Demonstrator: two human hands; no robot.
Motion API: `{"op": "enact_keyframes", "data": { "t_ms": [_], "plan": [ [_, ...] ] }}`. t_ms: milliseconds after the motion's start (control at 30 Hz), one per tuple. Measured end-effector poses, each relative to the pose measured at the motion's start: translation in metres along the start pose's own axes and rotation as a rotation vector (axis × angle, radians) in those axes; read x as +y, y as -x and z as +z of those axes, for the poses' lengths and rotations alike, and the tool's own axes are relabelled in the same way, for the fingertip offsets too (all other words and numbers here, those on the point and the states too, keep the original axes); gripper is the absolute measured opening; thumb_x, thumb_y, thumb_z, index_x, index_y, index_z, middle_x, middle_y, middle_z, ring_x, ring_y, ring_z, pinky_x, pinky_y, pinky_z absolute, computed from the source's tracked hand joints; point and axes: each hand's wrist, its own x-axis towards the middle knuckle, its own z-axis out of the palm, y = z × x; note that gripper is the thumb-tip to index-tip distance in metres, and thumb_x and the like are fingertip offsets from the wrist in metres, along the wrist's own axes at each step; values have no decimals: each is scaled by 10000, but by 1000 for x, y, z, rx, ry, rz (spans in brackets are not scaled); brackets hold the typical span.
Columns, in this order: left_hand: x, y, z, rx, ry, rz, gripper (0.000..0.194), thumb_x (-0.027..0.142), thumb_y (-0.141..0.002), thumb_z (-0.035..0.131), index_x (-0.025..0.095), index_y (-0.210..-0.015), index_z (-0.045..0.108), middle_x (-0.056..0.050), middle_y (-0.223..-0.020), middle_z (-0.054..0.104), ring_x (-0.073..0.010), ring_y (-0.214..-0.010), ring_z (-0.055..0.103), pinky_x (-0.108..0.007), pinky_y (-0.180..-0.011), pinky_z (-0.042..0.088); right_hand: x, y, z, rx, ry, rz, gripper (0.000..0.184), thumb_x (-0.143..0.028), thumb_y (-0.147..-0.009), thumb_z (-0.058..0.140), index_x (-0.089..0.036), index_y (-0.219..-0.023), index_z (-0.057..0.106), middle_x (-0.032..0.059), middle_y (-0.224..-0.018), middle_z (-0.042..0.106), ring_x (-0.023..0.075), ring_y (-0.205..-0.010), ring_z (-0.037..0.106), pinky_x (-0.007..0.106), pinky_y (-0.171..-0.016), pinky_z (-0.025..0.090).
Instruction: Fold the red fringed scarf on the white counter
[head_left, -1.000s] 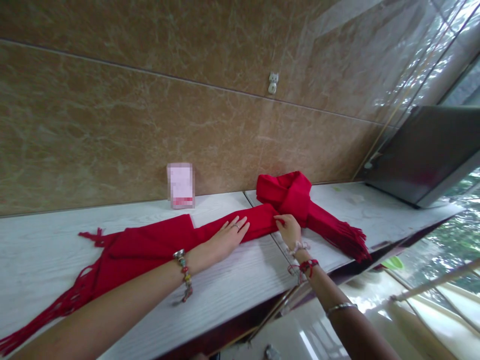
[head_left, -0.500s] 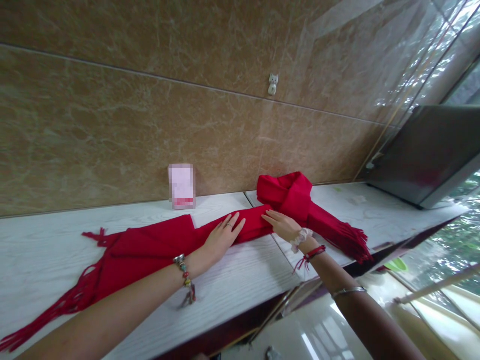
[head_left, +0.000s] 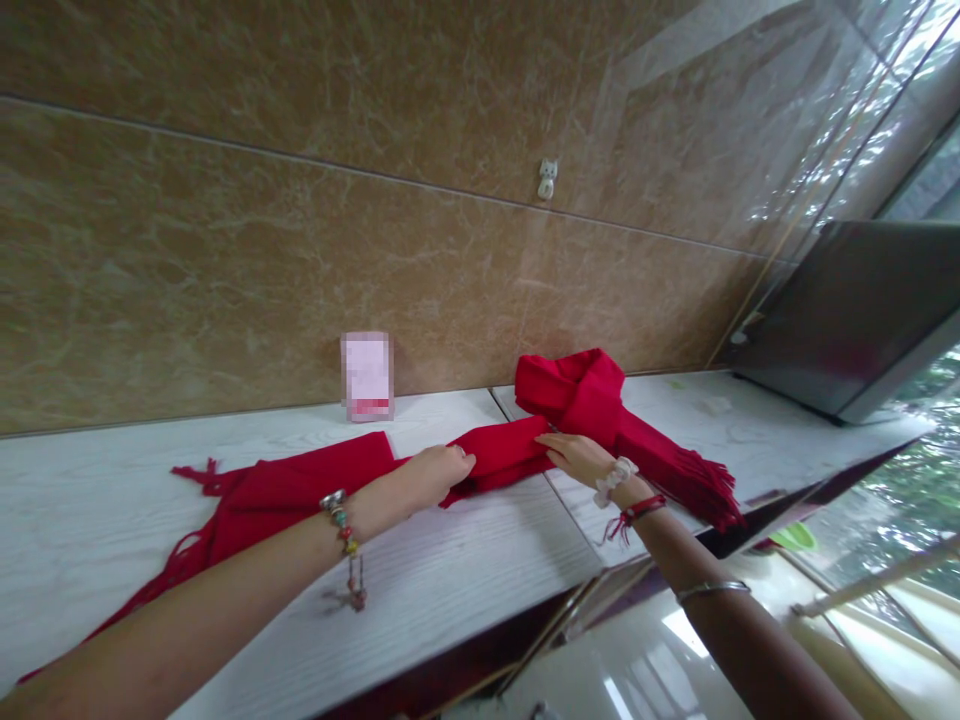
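Note:
A long red scarf (head_left: 502, 450) stretches across the white counter, folded narrow in its middle part. Its left end spreads wider and has fringes; the right end is looped over itself, with a fringed tail pointing toward the front edge. My left hand (head_left: 431, 475) is closed around the scarf's narrow part, bunching the cloth, fingertips hidden. To its right, my right hand (head_left: 581, 460) lies on the scarf beside the loop, fingers stretched out and touching the cloth.
A pale pink card or box (head_left: 367, 378), blurred out, stands against the brown tiled wall (head_left: 225, 270). A small white cat-shaped hook (head_left: 547, 180) is on the wall. At the right, a dark grey appliance (head_left: 862, 320) sits on the white counter (head_left: 480, 570). A green dish (head_left: 793, 537) shows below.
My left hand has gone from lying flat with fingers spread to closing on the scarf, and the cloth there has bunched up. My right hand has barely shifted.

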Motion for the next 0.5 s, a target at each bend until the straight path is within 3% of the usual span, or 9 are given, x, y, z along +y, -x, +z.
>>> {"op": "enact_keyframes", "data": {
  "t_ms": [200, 300, 400, 500],
  "plan": [
    [-18, -3, -21, 60, 29, 24, 231, 49, -752, 454, 165, -902, 585, -67, -863, 652, -180, -800, 610, -248, -703, 450, 6, -3, -4, 126, 55, 90, 356, -70, -794, 367, -154, -1053, 597, 100, -1012, 647, 201, -907, 611, 328, -828, 480],
    [-3, 6, 1, 68, -37, 0, 357, 16, -778, 365, 157, -1061, 531, -104, -1023, 617, -192, -896, 594, -282, -754, 453, 12, 3, 8, 173, 29, 63, 381, -64, -779, 358, -174, -1055, 597, 81, -1063, 627, 185, -959, 588, 319, -866, 463],
    [17, 17, 32, 83, -55, -20, 484, -43, -762, 298, 124, -1191, 445, -159, -1256, 455, -233, -1124, 463, -339, -839, 430, 13, 12, 21, 84, 3, 40, 412, -49, -715, 370, -181, -1015, 620, 63, -1063, 629, 175, -995, 567, 312, -889, 455],
    [27, 18, 36, 62, -11, -126, 441, -4, -787, 315, 101, -1195, 443, -183, -1295, 395, -266, -1197, 371, -391, -905, 385, 6, 14, 18, 83, -44, 19, 435, -61, -690, 367, -158, -1036, 613, 74, -1116, 597, 181, -1056, 527, 335, -939, 415]
  ]
}}
